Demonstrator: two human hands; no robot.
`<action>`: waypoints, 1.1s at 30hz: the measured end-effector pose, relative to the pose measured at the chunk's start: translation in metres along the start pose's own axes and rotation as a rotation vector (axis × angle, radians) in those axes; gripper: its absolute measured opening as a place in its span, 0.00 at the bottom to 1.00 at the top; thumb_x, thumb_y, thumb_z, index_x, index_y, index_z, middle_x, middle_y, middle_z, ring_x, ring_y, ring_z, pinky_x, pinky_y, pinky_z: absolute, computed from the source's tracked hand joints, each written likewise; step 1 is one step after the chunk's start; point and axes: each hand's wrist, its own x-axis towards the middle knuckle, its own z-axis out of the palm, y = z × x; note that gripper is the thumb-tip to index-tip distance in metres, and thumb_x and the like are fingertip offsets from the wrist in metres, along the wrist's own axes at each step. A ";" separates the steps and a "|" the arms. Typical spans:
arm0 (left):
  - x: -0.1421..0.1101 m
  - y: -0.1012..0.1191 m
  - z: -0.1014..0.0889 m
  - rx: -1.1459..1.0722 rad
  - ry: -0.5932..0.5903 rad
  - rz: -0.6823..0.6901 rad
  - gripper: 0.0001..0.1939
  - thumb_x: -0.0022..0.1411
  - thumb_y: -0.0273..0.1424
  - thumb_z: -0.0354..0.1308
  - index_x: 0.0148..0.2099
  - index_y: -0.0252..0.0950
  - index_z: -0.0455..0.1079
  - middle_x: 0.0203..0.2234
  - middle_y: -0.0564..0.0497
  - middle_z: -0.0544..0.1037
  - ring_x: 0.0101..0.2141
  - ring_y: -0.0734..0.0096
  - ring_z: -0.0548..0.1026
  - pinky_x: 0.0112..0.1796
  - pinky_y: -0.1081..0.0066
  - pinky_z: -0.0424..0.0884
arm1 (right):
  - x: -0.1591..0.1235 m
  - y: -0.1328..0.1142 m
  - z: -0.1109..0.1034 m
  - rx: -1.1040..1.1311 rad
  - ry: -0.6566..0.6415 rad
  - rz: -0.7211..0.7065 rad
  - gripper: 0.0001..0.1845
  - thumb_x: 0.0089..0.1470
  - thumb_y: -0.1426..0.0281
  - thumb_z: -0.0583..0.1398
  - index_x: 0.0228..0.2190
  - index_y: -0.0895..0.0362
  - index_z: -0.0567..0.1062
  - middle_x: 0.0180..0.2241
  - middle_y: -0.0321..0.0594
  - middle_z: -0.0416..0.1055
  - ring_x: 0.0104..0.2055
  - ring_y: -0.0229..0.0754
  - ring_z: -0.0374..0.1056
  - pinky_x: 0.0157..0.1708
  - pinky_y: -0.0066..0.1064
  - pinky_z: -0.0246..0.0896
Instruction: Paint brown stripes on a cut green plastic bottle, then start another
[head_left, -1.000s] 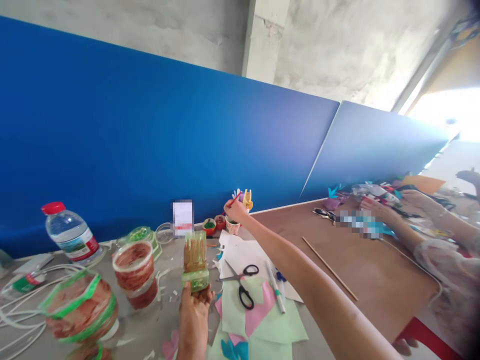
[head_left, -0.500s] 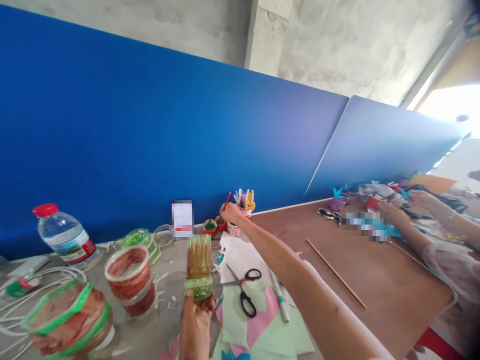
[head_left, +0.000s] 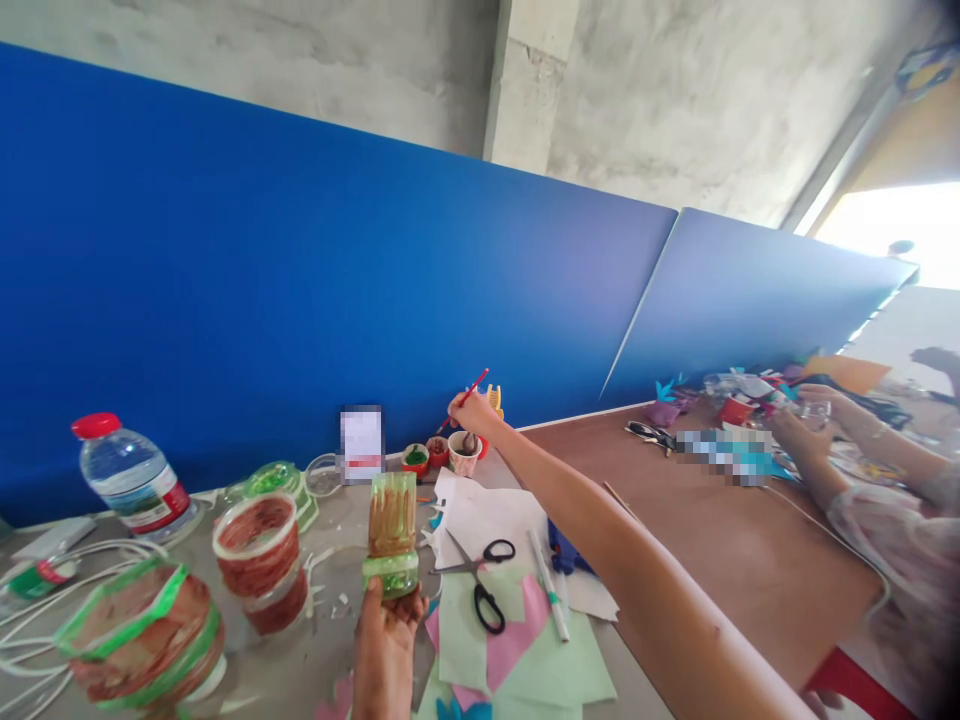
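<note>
Left of the scissors, the left hand grips the brown-streaked green plastic container by its lower end while, well apart, the right hand pinches a red paintbrush by the brown paint cup, where wiping off excess would probably limit drips.
</note>
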 end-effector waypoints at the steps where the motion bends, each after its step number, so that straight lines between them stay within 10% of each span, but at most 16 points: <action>1: 0.000 0.000 0.000 -0.005 0.007 0.002 0.15 0.49 0.41 0.64 0.25 0.35 0.70 0.17 0.50 0.75 0.21 0.70 0.72 0.28 0.69 0.73 | -0.003 -0.002 -0.008 0.035 -0.011 0.035 0.12 0.52 0.68 0.62 0.21 0.59 0.73 0.21 0.41 0.72 0.23 0.37 0.65 0.24 0.31 0.62; 9: -0.004 0.003 0.001 -0.093 -0.102 -0.129 0.16 0.54 0.41 0.59 0.24 0.34 0.70 0.19 0.47 0.75 0.19 0.71 0.69 0.30 0.65 0.74 | -0.097 -0.007 -0.072 0.539 0.023 0.143 0.14 0.46 0.59 0.62 0.26 0.57 0.71 0.20 0.36 0.69 0.16 0.31 0.54 0.16 0.27 0.50; 16: -0.018 0.005 0.008 -0.121 -0.238 -0.317 0.22 0.61 0.41 0.49 0.29 0.28 0.75 0.24 0.41 0.77 0.18 0.74 0.66 0.34 0.63 0.74 | -0.188 0.016 -0.058 1.240 0.003 0.312 0.08 0.45 0.66 0.65 0.31 0.55 0.77 0.24 0.35 0.70 0.17 0.30 0.52 0.21 0.28 0.54; 33: -0.024 0.002 0.015 -0.020 -0.263 -0.283 0.28 0.67 0.42 0.39 0.30 0.30 0.74 0.22 0.46 0.73 0.17 0.78 0.61 0.35 0.63 0.74 | -0.218 0.027 -0.022 1.099 0.071 0.038 0.09 0.51 0.64 0.64 0.33 0.56 0.76 0.27 0.40 0.74 0.23 0.35 0.62 0.23 0.28 0.56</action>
